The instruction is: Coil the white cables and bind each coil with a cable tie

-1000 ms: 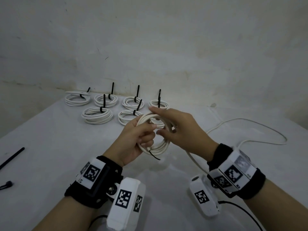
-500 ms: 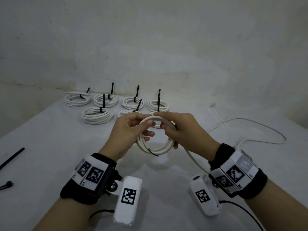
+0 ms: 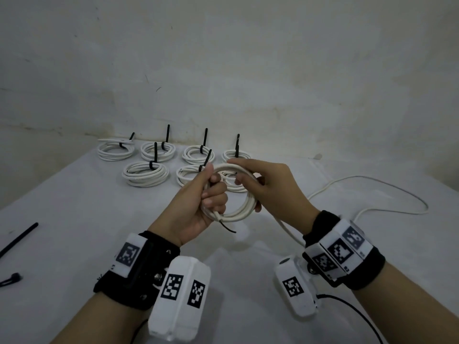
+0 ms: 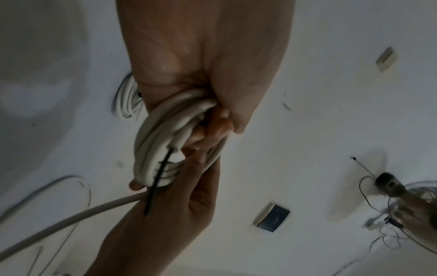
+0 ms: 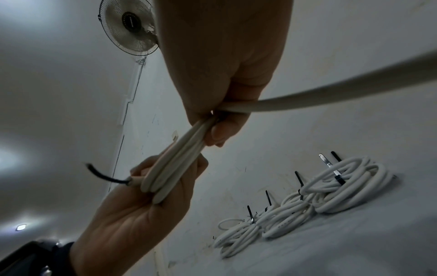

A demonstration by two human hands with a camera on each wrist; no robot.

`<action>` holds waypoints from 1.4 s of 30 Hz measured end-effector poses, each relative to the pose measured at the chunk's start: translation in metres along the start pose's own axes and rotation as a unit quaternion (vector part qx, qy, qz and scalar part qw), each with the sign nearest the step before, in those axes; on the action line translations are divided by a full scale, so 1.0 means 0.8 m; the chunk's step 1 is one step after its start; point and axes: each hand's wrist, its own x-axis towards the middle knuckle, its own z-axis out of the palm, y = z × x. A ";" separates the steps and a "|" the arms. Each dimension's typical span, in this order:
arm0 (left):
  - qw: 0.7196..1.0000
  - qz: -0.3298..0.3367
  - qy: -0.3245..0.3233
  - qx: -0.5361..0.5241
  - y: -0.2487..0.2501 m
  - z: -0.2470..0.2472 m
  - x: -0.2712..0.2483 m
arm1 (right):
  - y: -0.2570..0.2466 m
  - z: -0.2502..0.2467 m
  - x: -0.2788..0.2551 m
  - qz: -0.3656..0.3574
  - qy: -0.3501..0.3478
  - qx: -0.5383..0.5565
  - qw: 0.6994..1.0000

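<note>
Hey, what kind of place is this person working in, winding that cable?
Probably a plain workroom set up for recording, not a home. A white table stands against bare plaster walls, finished coils sit in rows, and a wall fan hangs overhead.

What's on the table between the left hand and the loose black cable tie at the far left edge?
Nothing: in the head view, bare white table runs from the left hand to the loose black cable tie.

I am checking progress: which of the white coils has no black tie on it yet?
The coil held up between the left hand and right hand, the held coil. The bound coils lie on the table, each with a black tie.
</note>
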 end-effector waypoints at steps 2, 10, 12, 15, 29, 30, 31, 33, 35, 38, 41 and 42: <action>1.000 0.016 0.006 -0.010 0.002 -0.001 0.002 | 0.005 0.000 -0.003 0.047 -0.025 0.066 0.996; 0.982 0.112 0.063 -0.140 0.024 -0.023 0.011 | 0.063 -0.061 -0.041 0.058 -0.073 -0.054 0.994; 0.979 0.123 0.063 -0.147 0.024 -0.026 0.012 | 0.068 -0.079 -0.043 0.045 -0.048 -0.110 0.992; 0.979 0.131 0.068 -0.138 0.021 -0.027 0.013 | 0.064 -0.091 -0.044 -0.023 -0.097 -0.282 0.954; 0.982 0.146 0.014 0.120 -0.022 0.000 0.004 | -0.035 -0.027 -0.024 -0.204 -0.194 -0.218 0.934; 0.978 0.142 -0.001 0.155 -0.026 0.002 0.002 | -0.035 -0.026 -0.018 -0.196 -0.173 -0.191 0.946; 0.973 0.137 -0.011 0.184 -0.030 0.005 0.000 | -0.034 -0.024 -0.013 -0.184 -0.152 -0.174 0.955; 0.967 0.126 -0.020 0.221 -0.031 0.006 -0.003 | -0.031 -0.020 -0.005 -0.164 -0.108 -0.151 0.969; 0.964 0.127 -0.024 0.233 -0.030 0.004 -0.002 | -0.026 -0.017 0.000 -0.143 -0.072 -0.123 0.979; 0.963 0.127 -0.017 0.239 -0.029 0.000 -0.001 | -0.021 -0.014 0.002 -0.127 -0.035 -0.101 0.986; 0.969 0.112 -0.017 0.219 -0.030 0.006 -0.002 | -0.021 -0.011 0.002 -0.134 -0.019 -0.126 0.983; 0.971 0.107 -0.021 0.211 -0.029 0.008 -0.003 | -0.022 -0.010 0.002 -0.136 -0.012 -0.133 0.982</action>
